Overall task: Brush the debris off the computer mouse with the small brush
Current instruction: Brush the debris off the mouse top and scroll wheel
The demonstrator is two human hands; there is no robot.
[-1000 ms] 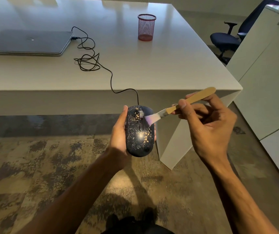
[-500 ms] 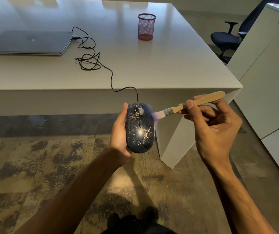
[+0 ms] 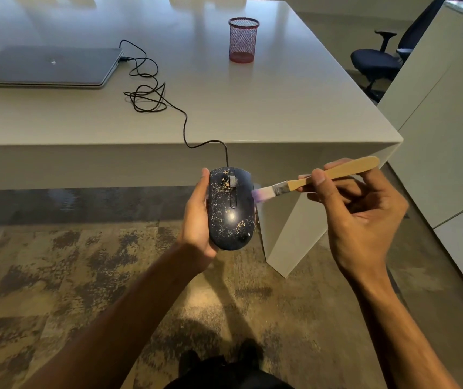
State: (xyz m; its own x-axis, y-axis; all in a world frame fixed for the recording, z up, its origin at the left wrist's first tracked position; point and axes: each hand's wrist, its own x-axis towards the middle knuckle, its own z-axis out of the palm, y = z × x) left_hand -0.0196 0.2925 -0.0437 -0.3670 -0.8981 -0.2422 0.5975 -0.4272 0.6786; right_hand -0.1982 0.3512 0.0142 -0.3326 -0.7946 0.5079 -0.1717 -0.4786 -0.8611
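Note:
A dark wired computer mouse [image 3: 231, 211] speckled with golden debris is held in front of the desk, above the carpet. My left hand [image 3: 196, 217] grips it from the left and underneath, thumb along its left side. My right hand [image 3: 356, 209] pinches the wooden handle of a small brush [image 3: 317, 178]. The pale bristles of the brush touch the mouse's upper right edge. The mouse's black cable [image 3: 151, 94] runs up onto the desk and coils there.
A white desk [image 3: 252, 108] carries a shut grey laptop [image 3: 48, 66] at the left and a red mesh pen cup [image 3: 243, 40] at the back. White cabinets [image 3: 443, 122] stand at the right, with a dark office chair [image 3: 376, 60] behind them.
The brush swept from the top of the mouse off to its right edge and my right hand moved right. The mouse rose slightly in my left hand.

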